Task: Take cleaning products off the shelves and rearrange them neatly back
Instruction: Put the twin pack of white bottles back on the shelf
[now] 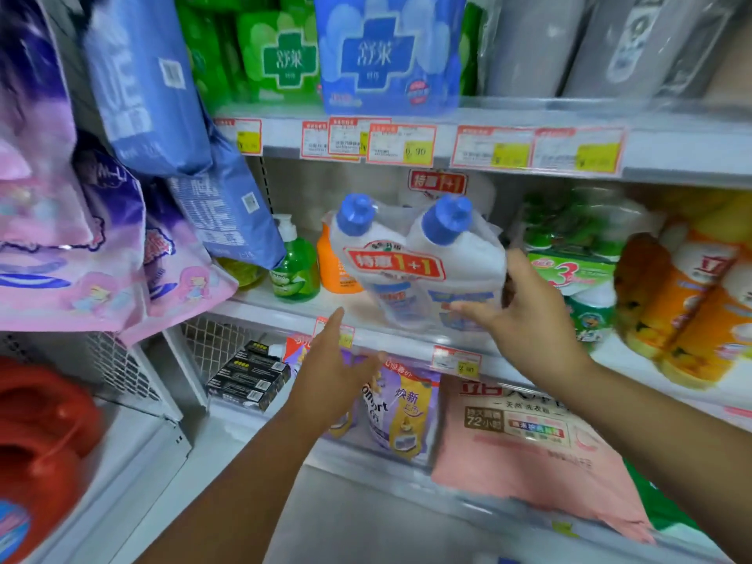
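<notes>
A shrink-wrapped twin pack of white bottles with blue caps (pixel 415 262) and a red "1+1" label stands tilted at the front of the middle shelf (pixel 285 309). My right hand (pixel 525 315) grips its right side and lower corner, thumb in front and fingers behind. My left hand (pixel 333 368) hovers open just below and left of the pack, fingers pointing up at it, not touching. Another wrapped pack shows dimly behind it.
A green pump soap bottle (pixel 295 266) and an orange bottle (pixel 333 266) stand left of the pack. Green-capped multipacks (pixel 578 254) and orange bottles (pixel 683 311) fill the right. Refill pouches (pixel 401 405) and a pink bag (pixel 529 437) lie below. Hanging pad packs (pixel 228 213) crowd the left.
</notes>
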A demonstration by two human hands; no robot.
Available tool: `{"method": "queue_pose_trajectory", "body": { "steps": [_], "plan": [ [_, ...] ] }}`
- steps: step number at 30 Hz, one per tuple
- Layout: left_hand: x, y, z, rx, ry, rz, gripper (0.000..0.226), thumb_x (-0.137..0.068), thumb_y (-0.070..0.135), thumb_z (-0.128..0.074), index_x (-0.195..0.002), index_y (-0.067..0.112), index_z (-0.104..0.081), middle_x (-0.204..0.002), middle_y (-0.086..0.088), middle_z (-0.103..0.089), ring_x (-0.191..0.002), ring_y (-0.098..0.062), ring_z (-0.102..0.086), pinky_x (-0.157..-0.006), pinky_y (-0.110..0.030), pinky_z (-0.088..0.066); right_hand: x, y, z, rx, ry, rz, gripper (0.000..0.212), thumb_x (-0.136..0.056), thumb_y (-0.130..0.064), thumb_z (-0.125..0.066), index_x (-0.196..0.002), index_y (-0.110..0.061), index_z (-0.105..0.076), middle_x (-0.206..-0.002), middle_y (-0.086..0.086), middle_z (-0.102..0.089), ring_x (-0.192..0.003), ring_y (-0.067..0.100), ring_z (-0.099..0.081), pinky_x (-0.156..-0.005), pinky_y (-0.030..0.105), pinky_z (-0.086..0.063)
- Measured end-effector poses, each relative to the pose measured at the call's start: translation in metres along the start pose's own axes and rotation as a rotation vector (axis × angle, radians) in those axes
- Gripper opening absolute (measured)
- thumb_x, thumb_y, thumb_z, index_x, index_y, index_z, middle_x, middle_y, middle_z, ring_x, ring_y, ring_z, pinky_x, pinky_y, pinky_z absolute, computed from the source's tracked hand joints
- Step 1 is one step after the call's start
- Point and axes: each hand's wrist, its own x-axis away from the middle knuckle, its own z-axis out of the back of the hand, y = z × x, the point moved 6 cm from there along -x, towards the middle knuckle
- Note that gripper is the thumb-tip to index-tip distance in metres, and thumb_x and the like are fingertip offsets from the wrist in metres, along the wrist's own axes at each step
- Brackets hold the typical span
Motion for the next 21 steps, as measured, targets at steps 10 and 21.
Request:
{"method": "queue_pose_trajectory", "body": {
  "steps": [10, 21],
  "plan": [
    [0.118, 0.030, -0.045, 0.344, -0.541, 0.262, 0.056, -0.069, 0.008, -0.085, -0.120, 0.019, -0.064, -0.106, 0.005, -0.076, -0.098, -0.009, -0.071, -0.083, -0.032, -0.059, 0.137, 0.001, 0.065, -0.216, -0.205, -0.163, 0.051, -0.072, -0.002, -0.082, -0.112, -0.026, -0.062, -0.103, -0.019, -0.074, -0.099, -0.002, -0.068, -0.082, 0.016, -0.053],
    [0.170, 0.015, -0.090, 0.149, -0.201, 0.304, 0.047, -0.067, 0.024, -0.089, -0.107, 0.032, -0.066, -0.095, 0.014, -0.072, -0.083, -0.006, -0.068, -0.069, -0.020, -0.053, 0.189, 0.053, 0.110, -0.541, -0.187, -0.498, 0.075, -0.054, -0.081, -0.072, -0.115, -0.041, -0.057, -0.098, -0.013, -0.075, -0.100, 0.008, -0.069, -0.103, 0.041, -0.046]
  ]
}}
